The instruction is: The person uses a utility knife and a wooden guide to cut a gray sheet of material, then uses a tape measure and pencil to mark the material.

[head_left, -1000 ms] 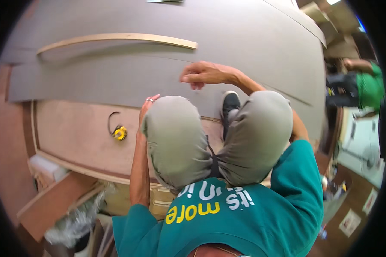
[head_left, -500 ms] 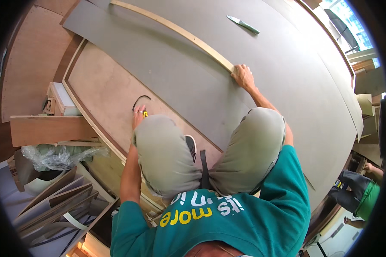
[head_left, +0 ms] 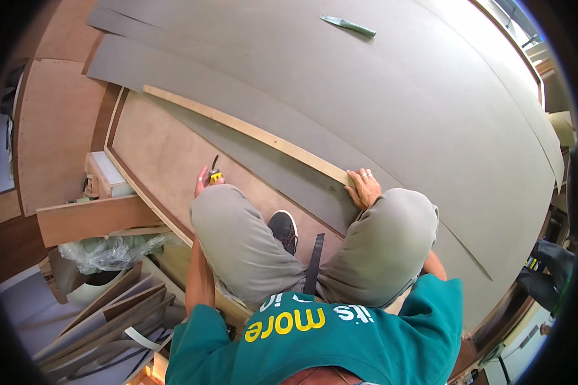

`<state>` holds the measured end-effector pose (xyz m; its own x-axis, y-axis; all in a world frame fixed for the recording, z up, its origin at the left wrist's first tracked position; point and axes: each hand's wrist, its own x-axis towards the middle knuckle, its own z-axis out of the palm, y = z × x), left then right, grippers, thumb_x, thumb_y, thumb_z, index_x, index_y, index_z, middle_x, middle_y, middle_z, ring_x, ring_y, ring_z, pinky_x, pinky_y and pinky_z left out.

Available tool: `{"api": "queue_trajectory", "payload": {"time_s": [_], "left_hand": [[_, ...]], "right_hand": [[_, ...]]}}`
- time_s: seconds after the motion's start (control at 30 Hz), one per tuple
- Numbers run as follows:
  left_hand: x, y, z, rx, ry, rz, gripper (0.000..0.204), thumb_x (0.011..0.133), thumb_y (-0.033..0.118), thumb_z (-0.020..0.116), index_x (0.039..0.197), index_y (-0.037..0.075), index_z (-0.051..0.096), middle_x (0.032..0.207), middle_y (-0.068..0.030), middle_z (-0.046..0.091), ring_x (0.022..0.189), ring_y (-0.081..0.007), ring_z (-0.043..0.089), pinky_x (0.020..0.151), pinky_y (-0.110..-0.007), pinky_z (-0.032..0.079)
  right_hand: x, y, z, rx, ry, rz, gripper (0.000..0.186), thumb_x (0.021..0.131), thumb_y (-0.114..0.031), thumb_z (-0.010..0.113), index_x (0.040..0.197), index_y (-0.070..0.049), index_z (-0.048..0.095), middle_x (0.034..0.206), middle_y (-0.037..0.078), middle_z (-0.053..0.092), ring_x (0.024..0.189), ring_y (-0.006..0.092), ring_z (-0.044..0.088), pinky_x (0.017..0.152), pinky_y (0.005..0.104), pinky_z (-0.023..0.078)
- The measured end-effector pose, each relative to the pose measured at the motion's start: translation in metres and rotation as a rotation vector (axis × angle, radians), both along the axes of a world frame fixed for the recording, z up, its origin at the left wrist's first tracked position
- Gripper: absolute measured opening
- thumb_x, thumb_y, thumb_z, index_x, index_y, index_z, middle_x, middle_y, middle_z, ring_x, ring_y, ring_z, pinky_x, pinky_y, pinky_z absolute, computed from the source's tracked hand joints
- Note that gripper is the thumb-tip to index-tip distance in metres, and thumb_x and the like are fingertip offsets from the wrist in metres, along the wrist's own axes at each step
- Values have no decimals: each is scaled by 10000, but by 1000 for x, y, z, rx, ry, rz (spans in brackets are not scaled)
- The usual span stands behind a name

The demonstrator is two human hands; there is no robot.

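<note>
I squat with my left hand (head_left: 204, 182) beside my left knee, closed on a yellow and black tape measure (head_left: 215, 176). My right hand (head_left: 364, 190) grips the near end of a long pale wooden strip (head_left: 250, 133), which lies diagonally on grey sheet material (head_left: 430, 96) near the sheet's lower edge. Pale plywood (head_left: 154, 138) shows below that edge, under my shoe (head_left: 282, 229). A flat blade tool with a green handle (head_left: 356, 29) rests farther up the grey sheet. Part of my left hand is hidden by my knee.
At left are plywood panels (head_left: 64, 135), a white-topped box (head_left: 109, 176), crumpled clear plastic (head_left: 106, 253) and several leaning offcut boards (head_left: 115, 321). A co-worker's dark-clad legs (head_left: 546, 276) show at the right edge. A raised frame edge (head_left: 510, 38) runs along the upper right.
My right hand went from the air onto the strip, which has moved toward me. My left hand has picked the tape measure up from the plywood. The view has turned and shifted.
</note>
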<state>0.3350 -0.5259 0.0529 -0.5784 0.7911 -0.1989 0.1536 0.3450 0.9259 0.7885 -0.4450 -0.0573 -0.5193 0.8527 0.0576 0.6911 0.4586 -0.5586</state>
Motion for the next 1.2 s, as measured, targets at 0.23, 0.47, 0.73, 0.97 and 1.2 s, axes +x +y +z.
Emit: {"api": "queue_trajectory", "payload": {"time_s": [0.23,0.47,0.73,0.97,1.2], "left_hand": [[43,146,116,-165,209,-820,836,800,262,806,1486,64,373,1222,-162,631,1179,-269,572,1017,-397,445],[154,239,169,-145,225,-1206,972,775,339,824,1518,27,280,1240,-200,620,1180,-293,578,1032,-411,436],[236,238,62,-190,-96,-1379,938,804,310,806,1503,-4,265,1108,-174,650,1010,-213,625,865,-343,509],[266,191,-13,-664,-376,-1391,811,870,296,722,1501,38,281,1166,-109,615,911,-138,569,671,-294,513],[272,107,-86,-514,-522,-1300,385,997,351,478,1217,48,564,1093,-60,620,952,-202,546,838,-411,461]], "right_hand": [[-65,55,77,-50,191,96,435,892,-279,666,1267,-83,567,1130,156,563,1059,358,544,896,479,434],[-89,145,173,-522,961,-95,364,946,-260,634,1217,-20,597,1102,135,644,981,214,654,885,359,511],[13,144,113,-870,746,-97,251,846,-263,706,972,-74,600,830,-25,516,765,91,459,660,266,406],[165,216,105,-879,1259,-530,106,890,-112,690,906,-94,587,753,-53,502,616,34,461,529,177,394],[217,277,85,-649,1246,-871,189,913,-142,678,1072,-46,638,768,-53,556,599,9,483,499,161,412]]}}
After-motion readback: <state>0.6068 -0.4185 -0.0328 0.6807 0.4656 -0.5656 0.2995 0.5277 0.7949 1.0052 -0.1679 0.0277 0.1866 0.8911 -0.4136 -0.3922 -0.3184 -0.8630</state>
